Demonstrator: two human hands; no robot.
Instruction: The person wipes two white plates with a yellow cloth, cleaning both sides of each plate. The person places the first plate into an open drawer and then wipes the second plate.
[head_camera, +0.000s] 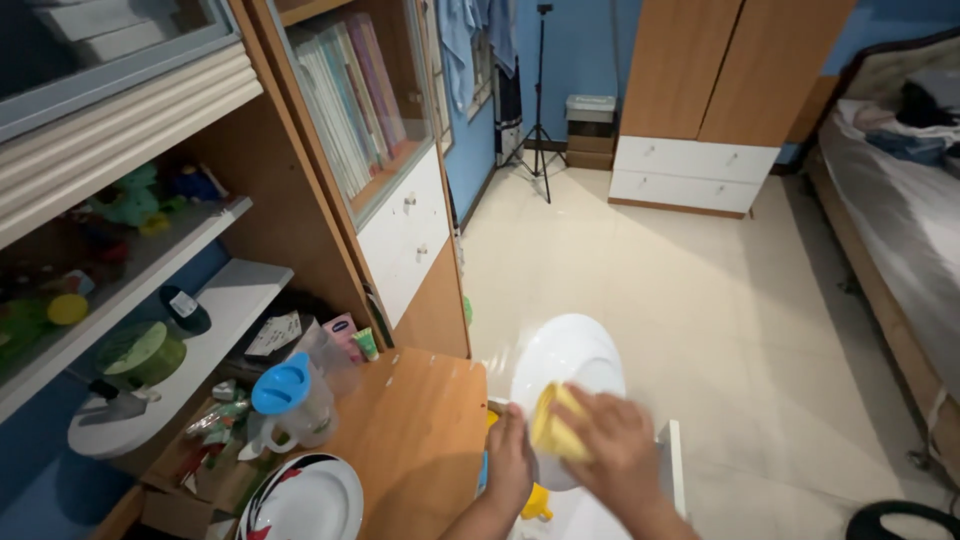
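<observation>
Yellow cloth (556, 424) pressed on white plate (562, 375) by right hand (618, 447), grip closed on cloth. Left hand (510, 462) gripped plate edge, beside wooden worktop (420, 440). Wiping underway; second plate (305, 498) untouched.

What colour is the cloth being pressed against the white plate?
Yellow cloth, under the right hand on the white plate; head view.

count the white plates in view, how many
2: one plate is held upright by the left hand while the right hand presses a yellow cloth on it; another lies on the desk.
</observation>
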